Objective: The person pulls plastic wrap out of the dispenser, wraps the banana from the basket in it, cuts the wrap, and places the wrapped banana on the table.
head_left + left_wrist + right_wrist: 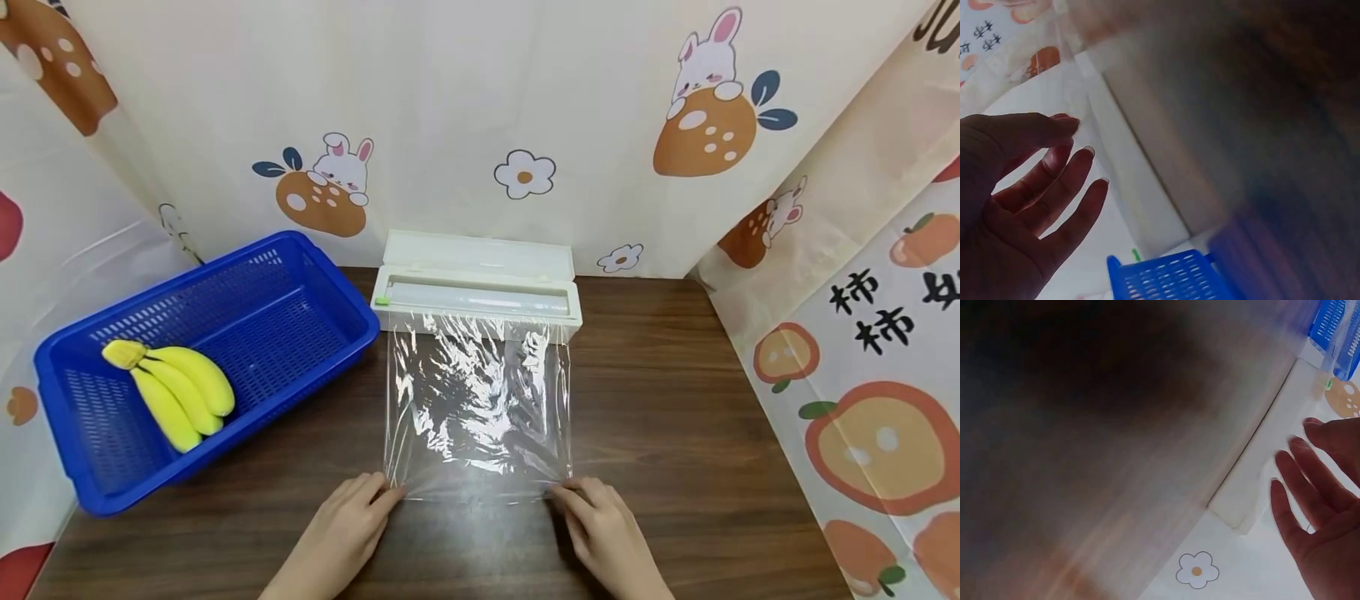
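Holds the clear film (480, 408) by its near corners, pinched in left grip (341, 529) and right grip (606, 529) — drawn out already from the open dispenser (480, 275) beyond both, apparently still uncut — and leaves bananas (187, 387) untouched in the blue basket (281, 329) ahead-left of the left grip.

Head view: lower edge cuts off my arms (303, 571) behind left hand (350, 518) and right hand (602, 525), and crops the tabletop (675, 417). Both wrist views: tabletop blurred, film (476, 421) in my grip too faint to trace; blue basket (1175, 275) cropped.
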{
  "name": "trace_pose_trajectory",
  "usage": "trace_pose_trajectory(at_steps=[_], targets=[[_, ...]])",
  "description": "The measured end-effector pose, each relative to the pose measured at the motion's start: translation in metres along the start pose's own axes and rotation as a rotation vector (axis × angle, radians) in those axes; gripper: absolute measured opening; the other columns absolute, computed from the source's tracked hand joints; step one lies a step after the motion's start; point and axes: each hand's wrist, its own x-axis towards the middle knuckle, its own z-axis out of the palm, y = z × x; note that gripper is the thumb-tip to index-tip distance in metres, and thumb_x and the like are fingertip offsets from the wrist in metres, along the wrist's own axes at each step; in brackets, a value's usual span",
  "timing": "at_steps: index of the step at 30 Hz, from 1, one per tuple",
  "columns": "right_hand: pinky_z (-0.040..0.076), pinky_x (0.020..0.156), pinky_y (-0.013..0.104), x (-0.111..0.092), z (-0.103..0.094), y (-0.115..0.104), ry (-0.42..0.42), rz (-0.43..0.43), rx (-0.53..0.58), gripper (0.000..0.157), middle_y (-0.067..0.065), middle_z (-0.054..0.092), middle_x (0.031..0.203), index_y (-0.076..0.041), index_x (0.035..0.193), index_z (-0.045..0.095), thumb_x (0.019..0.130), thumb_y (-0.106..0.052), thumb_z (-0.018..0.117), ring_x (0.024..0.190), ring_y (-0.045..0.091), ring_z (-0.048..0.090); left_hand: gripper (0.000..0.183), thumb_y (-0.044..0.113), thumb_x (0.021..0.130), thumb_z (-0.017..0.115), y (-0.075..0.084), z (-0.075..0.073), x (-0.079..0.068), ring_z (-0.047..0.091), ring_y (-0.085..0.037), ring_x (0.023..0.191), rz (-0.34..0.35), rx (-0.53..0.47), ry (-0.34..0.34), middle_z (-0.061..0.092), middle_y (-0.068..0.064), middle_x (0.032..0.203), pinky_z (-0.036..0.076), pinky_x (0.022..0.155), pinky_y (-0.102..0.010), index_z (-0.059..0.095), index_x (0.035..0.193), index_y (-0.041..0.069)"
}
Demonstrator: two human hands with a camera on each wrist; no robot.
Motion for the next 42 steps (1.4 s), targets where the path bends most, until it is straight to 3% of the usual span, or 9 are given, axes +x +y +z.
trace_pose_trajectory(at_steps=[3, 5, 9, 12, 14, 17, 24, 33, 42], targets=[[0.053, 0.079, 0.032, -0.002, 0.002, 0.0, -0.042, 0.012, -0.027, 0.034, -0.001, 0.072, 0.101, -0.008, 0.109, 0.081, 0.108, -0.019, 0.048, 0.086, 0.016, 0.067, 0.016, 0.003, 0.093, 0.064, -0.002, 0.006, -0.004, 0.058, -0.016, 0.082, -0.004, 0.009, -0.033, 0.059, 0.001, 0.092, 0.054, 0.072, -0.037, 0.076, 0.103, 0.007], [0.054, 0.079, 0.032, -0.002, 0.003, -0.001, -0.066, 0.012, -0.047, 0.043, -0.001, 0.072, 0.099, -0.007, 0.108, 0.08, 0.114, -0.023, 0.041, 0.085, 0.015, 0.067, 0.03, -0.003, 0.075, 0.074, -0.002, 0.008, -0.004, 0.057, -0.017, 0.082, -0.01, 0.022, -0.062, 0.059, 0.002, 0.091, 0.053, 0.071, -0.036, 0.076, 0.102, 0.007], [0.055, 0.079, 0.031, -0.002, 0.004, -0.005, -0.101, 0.004, -0.084, 0.063, -0.001, 0.072, 0.097, -0.004, 0.107, 0.08, 0.117, -0.032, 0.024, 0.086, 0.013, 0.068, 0.032, -0.007, 0.069, 0.079, 0.001, 0.009, -0.002, 0.06, -0.017, 0.083, -0.032, 0.057, -0.119, 0.061, 0.003, 0.09, 0.054, 0.072, -0.038, 0.076, 0.097, 0.008], [0.056, 0.079, 0.033, -0.003, 0.004, -0.007, -0.122, 0.014, -0.09, 0.04, 0.0, 0.073, 0.098, -0.003, 0.112, 0.078, 0.114, -0.027, 0.046, 0.088, 0.014, 0.069, 0.026, -0.004, 0.072, 0.08, 0.001, 0.009, -0.002, 0.062, -0.018, 0.084, -0.063, 0.072, -0.162, 0.061, 0.004, 0.089, 0.056, 0.074, -0.041, 0.075, 0.094, 0.01], [0.057, 0.079, 0.034, -0.003, 0.003, -0.007, -0.136, 0.023, -0.097, 0.023, -0.001, 0.074, 0.098, -0.003, 0.115, 0.077, 0.102, -0.019, 0.066, 0.089, 0.014, 0.069, 0.024, -0.004, 0.073, 0.081, 0.001, 0.01, -0.002, 0.061, -0.017, 0.082, -0.083, 0.064, -0.176, 0.06, 0.004, 0.086, 0.056, 0.073, -0.041, 0.075, 0.092, 0.009], [0.056, 0.079, 0.035, -0.003, 0.003, -0.009, -0.155, 0.032, -0.113, 0.037, -0.002, 0.074, 0.099, -0.005, 0.116, 0.075, 0.081, -0.011, 0.084, 0.091, 0.014, 0.069, 0.023, -0.004, 0.074, 0.083, 0.001, 0.011, -0.003, 0.061, -0.016, 0.081, -0.121, 0.054, -0.197, 0.059, 0.004, 0.086, 0.055, 0.072, -0.04, 0.076, 0.091, 0.009], [0.056, 0.082, 0.039, 0.002, 0.0, -0.014, -0.221, 0.054, -0.172, 0.038, 0.003, 0.074, 0.111, -0.006, 0.113, 0.077, 0.079, -0.017, 0.09, 0.1, 0.02, 0.069, 0.021, -0.002, 0.077, 0.086, 0.003, 0.011, -0.003, 0.064, -0.017, 0.084, -0.21, 0.043, -0.26, 0.063, 0.003, 0.09, 0.059, 0.076, -0.045, 0.076, 0.092, 0.01], [0.058, 0.083, 0.043, 0.018, -0.012, -0.004, -0.204, 0.047, -0.177, 0.042, 0.009, 0.074, 0.117, -0.006, 0.12, 0.075, 0.085, -0.026, 0.086, 0.101, 0.026, 0.071, 0.026, 0.0, 0.072, 0.088, -0.002, 0.0, 0.01, 0.065, -0.017, 0.085, -0.149, 0.103, -0.102, 0.066, 0.0, 0.095, 0.058, 0.074, -0.039, 0.076, 0.094, 0.007], [0.06, 0.081, 0.056, 0.056, -0.03, 0.033, -0.116, 0.073, -0.128, 0.055, 0.023, 0.071, 0.121, 0.002, 0.132, 0.068, 0.083, -0.014, 0.086, 0.103, 0.041, 0.072, 0.036, -0.004, 0.076, 0.084, -0.015, -0.024, 0.026, 0.071, -0.03, 0.095, -0.217, 0.082, 0.083, 0.073, -0.015, 0.108, 0.06, 0.079, -0.048, 0.077, 0.111, -0.002]])
